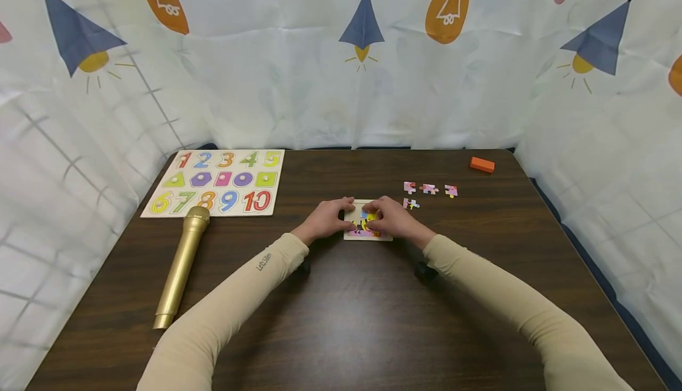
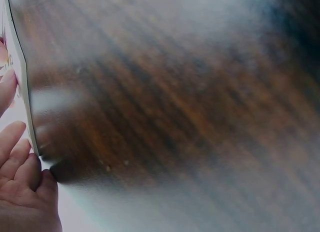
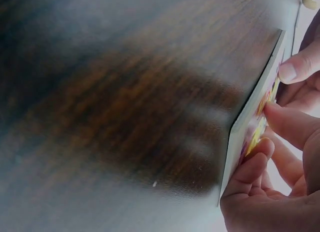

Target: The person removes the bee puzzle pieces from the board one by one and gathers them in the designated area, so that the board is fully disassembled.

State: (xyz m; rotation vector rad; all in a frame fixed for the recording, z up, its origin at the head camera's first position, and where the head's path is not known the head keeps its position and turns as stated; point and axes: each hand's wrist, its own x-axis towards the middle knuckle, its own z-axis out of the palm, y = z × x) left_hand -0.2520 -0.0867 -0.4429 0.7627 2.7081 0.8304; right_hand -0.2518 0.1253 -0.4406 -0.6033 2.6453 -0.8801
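Observation:
A small jigsaw puzzle board point(image 1: 351, 238) with a pale rim lies flat on the table, partly filled with pink, yellow and blue pieces. My left hand point(image 1: 326, 220) grips the board's left side, thumb on its face and fingers by the far corner. Over the right half of the board, my right hand point(image 1: 399, 220) pinches a yellow puzzle piece point(image 3: 254, 137) between thumb and fingers, low against the board. Fingers hide much of that piece. In the left wrist view, only a thin edge of the board point(image 2: 27, 102) shows beside the left fingers.
Several loose pink puzzle pieces point(image 1: 428, 189) lie right of the board, beyond the right hand. An orange block point(image 1: 482, 164) sits at the back right. A number-and-shape board point(image 1: 213, 169) and a gold microphone point(image 1: 180, 272) lie on the left. A printed curtain point(image 1: 319, 95) surrounds the dark table.

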